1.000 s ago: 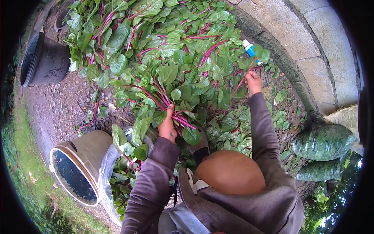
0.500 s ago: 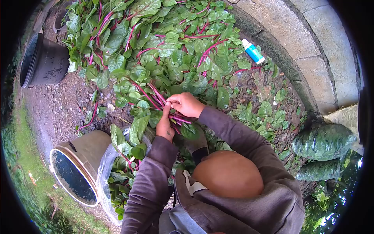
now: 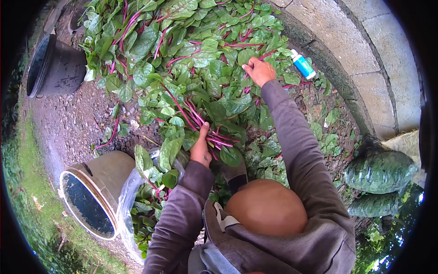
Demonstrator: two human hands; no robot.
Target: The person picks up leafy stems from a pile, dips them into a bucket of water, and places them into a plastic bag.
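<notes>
My left hand [image 3: 200, 150] is closed around a bunch of Malabar spinach [image 3: 190, 114], its purple-red stems gathered and cut ends pointing right. Farther out, my right hand [image 3: 261, 72] reaches over the leafy pile [image 3: 182, 36]. Its fingers are curled at a thick purple Malabar spinach stem [image 3: 267, 54], which passes under them; the fingertips are partly hidden. More leafy stems fill a clear plastic bag [image 3: 127, 201] beside my left forearm.
A pale bucket [image 3: 109, 166] lies on its side at the left, with a dark bucket [image 3: 64, 68] behind it. A blue-and-white bottle [image 3: 303, 66] lies near the curved stone edging [image 3: 342, 50]. Filled plastic bags [image 3: 381, 172] sit at right.
My right hand has left the bunch and moved up and right to a stem on the pile. My left hand still holds the bunch. The view has shifted slightly.
</notes>
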